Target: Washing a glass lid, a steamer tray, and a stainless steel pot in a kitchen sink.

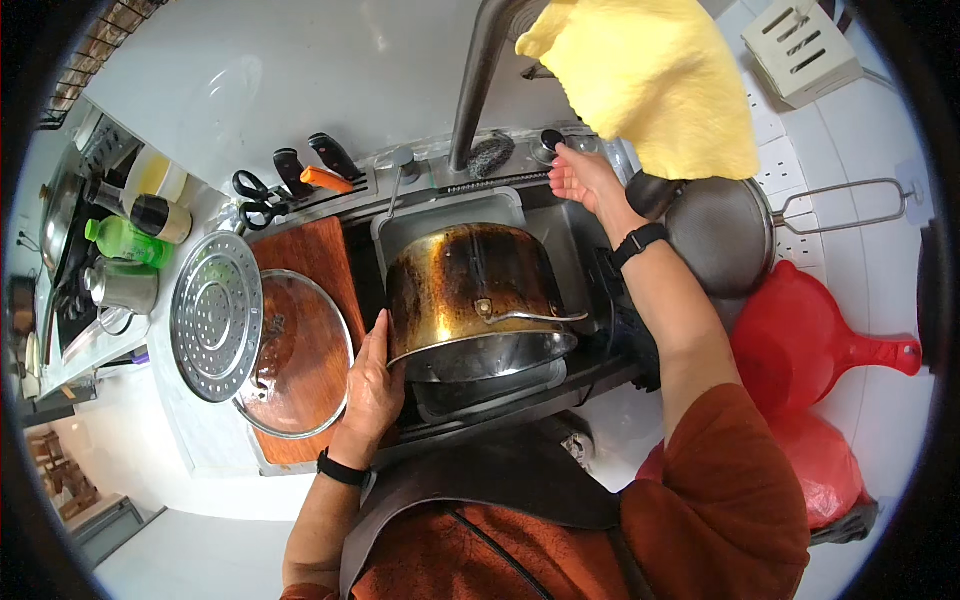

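Observation:
A large steel pot with brown burnt stains (472, 285) lies tipped over the sink (581, 225), its mouth towards me. My left hand (377, 382) supports the pot's rim at its left side. My right hand (581, 174) reaches to the back edge of the sink, its fingertips at a small round black-topped knob (552, 139). Whether they press or grip it cannot be told. A steel wool scourer (490, 155) lies between the tap (476, 82) and that knob. Under the pot is a grey-rimmed plastic tray (450, 214).
Left of the sink, a glass lid (300, 352) and a perforated steel steamer plate (217, 316) rest on a wooden board (319, 255). Knives and scissors (259, 199) stand behind. A yellow cloth (660, 90), a strainer (720, 232) and a red plastic ladle (787, 337) hang at right.

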A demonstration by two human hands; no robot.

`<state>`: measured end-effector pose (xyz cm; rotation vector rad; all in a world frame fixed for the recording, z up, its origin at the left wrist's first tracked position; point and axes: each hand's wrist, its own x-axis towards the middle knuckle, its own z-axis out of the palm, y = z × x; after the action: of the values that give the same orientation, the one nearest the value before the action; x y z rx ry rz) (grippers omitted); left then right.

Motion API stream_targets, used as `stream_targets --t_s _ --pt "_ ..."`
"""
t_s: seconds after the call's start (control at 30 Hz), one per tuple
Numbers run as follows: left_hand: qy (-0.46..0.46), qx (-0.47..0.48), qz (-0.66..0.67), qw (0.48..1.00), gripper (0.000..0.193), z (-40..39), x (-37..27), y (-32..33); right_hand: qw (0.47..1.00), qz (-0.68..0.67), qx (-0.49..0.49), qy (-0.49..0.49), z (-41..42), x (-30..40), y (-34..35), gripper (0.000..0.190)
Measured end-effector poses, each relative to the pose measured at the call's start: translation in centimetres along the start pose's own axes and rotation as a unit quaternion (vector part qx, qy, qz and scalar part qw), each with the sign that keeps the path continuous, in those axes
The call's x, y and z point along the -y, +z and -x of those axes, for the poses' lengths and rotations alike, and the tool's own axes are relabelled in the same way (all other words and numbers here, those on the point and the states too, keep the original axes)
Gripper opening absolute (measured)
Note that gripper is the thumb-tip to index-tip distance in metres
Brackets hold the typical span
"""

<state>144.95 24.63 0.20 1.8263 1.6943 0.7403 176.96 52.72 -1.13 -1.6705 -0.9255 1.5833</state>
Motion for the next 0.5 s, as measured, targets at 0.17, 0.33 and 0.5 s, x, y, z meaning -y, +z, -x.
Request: stream_targets --t_s 0.17,0.33,0.5 --pt "-0.008 -0.002 0.024 1.000 0.063 -0.1 0.4 0.1 0.994 0.054 0.094 0.018 1.6 1.1 1.8 0.034" --pt "-0.014 0.000 0.030 0.999 0.059 -0.1 0.4 0.0 0.944 0.242 0.225 0.020 5.0 3.9 5.4 0.033" --pt "-0.015 0.006 0.023 1.000 0.064 0.1 0.5 -0.2 0.926 0.298 0.232 0.004 4.5 3.2 7.1 0.037"
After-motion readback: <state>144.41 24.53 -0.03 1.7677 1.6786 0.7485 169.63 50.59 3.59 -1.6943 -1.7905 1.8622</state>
